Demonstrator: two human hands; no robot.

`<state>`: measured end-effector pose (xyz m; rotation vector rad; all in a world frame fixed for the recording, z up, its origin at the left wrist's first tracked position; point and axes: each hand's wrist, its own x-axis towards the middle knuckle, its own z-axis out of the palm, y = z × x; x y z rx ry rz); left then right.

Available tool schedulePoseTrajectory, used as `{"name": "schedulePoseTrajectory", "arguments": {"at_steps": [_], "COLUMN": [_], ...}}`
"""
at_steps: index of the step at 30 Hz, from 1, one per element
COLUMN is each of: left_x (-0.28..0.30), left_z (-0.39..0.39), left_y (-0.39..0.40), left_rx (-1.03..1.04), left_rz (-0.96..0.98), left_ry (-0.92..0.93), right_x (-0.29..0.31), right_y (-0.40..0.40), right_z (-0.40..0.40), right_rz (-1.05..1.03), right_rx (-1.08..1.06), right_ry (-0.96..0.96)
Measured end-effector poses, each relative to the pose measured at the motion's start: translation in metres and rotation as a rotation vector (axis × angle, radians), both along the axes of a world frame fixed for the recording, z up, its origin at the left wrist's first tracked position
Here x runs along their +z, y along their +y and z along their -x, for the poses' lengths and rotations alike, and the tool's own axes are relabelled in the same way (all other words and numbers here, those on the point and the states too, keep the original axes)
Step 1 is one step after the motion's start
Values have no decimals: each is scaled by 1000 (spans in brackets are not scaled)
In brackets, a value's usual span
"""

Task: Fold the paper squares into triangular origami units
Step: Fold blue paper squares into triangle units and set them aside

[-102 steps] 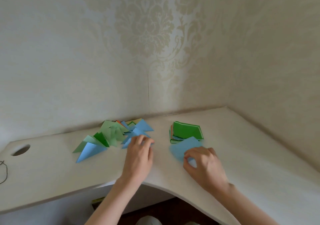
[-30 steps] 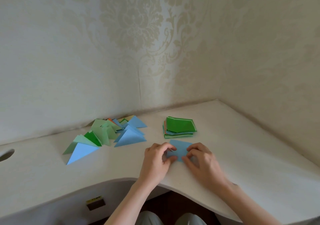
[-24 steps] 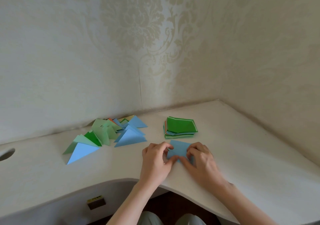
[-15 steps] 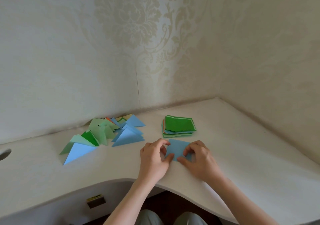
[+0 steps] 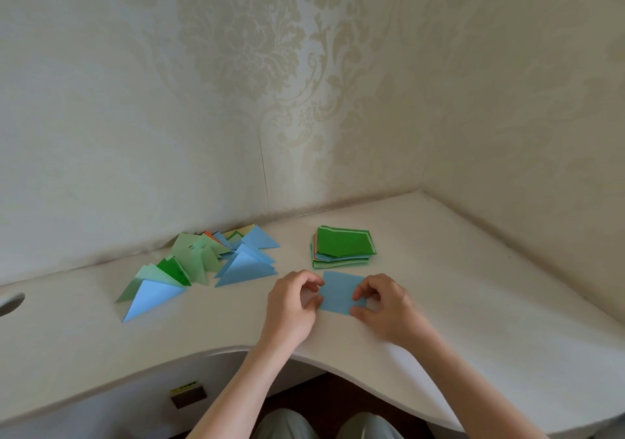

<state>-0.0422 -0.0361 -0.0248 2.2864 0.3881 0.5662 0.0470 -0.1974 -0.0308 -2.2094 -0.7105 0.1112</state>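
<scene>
Spread wider since earlier, left hand point(image 5: 291, 306) and right hand point(image 5: 389, 306) pinch opposite edges — blue paper point(image 5: 340, 291) flat between them.

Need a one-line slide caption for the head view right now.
Both hands, left hand and right hand, pinch a blue paper square on the desk, between folded triangles and unfolded stack.

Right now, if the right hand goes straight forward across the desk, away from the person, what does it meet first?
Probably the stack of paper squares, which lies just beyond the right hand and the blue sheet it pinches. The depth of the gap between them is hard to judge.
</scene>
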Motion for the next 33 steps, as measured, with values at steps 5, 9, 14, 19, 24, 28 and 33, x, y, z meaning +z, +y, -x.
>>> {"name": "schedulePoseTrajectory", "arguments": {"at_steps": [5,9,14,19,24,28,33], "left_x": [5,6,-2,-4,-2,1,-1], "left_z": [7,11,10,16,22,28,34], "left_y": [-36,-56,-56,-37,-13,6,29], "left_rx": [-76,-165,-151,-134,-190,-262,-225], "left_rz": [-176,-166,-222,-230,-290,-363,-324], "left_ry": [-59,65,-10,-50,-66,-80,-127], "right_x": [-1,0,4,8,15,20,19], "right_y": [1,2,-1,-14,-13,-7,3], "right_z": [0,0,-1,-4,1,7,13], "right_rz": [-30,-40,-3,-19,192,255,186], "right_rx": [-4,-12,53,101,268,352,319], "right_ry": [-2,22,58,-154,-299,-299,-363]}}
